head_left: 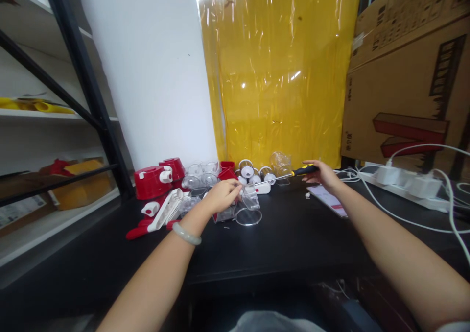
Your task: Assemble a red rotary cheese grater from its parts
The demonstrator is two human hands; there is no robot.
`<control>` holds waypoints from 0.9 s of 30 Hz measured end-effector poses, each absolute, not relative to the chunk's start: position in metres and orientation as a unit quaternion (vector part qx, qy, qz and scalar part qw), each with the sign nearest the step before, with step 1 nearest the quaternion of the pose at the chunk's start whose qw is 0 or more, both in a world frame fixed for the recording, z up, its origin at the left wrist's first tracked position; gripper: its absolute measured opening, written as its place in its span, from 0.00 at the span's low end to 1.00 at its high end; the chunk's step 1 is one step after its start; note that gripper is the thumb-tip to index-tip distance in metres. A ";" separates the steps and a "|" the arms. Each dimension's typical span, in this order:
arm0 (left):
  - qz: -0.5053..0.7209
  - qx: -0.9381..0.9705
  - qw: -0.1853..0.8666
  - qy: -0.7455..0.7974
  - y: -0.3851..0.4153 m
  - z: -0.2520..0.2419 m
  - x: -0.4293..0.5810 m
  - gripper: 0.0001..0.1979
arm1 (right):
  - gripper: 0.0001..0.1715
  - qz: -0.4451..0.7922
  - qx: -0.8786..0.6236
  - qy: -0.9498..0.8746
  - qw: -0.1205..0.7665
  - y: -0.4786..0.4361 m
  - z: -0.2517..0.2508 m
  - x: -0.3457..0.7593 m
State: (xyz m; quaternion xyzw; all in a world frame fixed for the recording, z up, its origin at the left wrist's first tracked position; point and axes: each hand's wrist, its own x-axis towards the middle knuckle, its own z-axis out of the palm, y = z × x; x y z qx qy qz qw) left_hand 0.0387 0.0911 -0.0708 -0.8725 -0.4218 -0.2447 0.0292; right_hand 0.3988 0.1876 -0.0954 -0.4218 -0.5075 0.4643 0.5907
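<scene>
My right hand [320,173] is closed round the black and yellow handle of a screwdriver [304,170]. The long metal shaft points left, and its tip reaches the clear plastic part [250,198] by my left hand. My left hand [223,195], a pale bangle at its wrist, pinches that transparent part just above the black table; its fingertips partly cover where the shaft ends. Below the part lies a clear round ring or cup rim [248,217]. Behind stand several white and metallic cylinders [246,168] and a white piece with a red mark [263,188].
Left on the black table [279,244] are red housings [150,182], white and red handles [166,210] and clear cups [200,174]. At right lie a phone [326,198] and a power strip [411,187] with trailing white cables. A large carton [400,87] stands behind.
</scene>
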 end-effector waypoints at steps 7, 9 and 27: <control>-0.239 -0.873 0.031 -0.425 0.092 -0.071 0.038 0.27 | 0.09 0.466 -0.397 -0.514 0.601 0.190 -0.099 0.402; -0.241 -0.872 0.032 -0.424 0.092 -0.072 0.037 0.27 | 0.08 0.456 -0.397 -0.516 0.607 0.192 -0.101 0.402; -0.240 -0.870 0.047 -0.429 0.081 -0.067 0.040 0.23 | 0.12 0.460 -0.379 -0.515 0.617 0.194 -0.099 0.404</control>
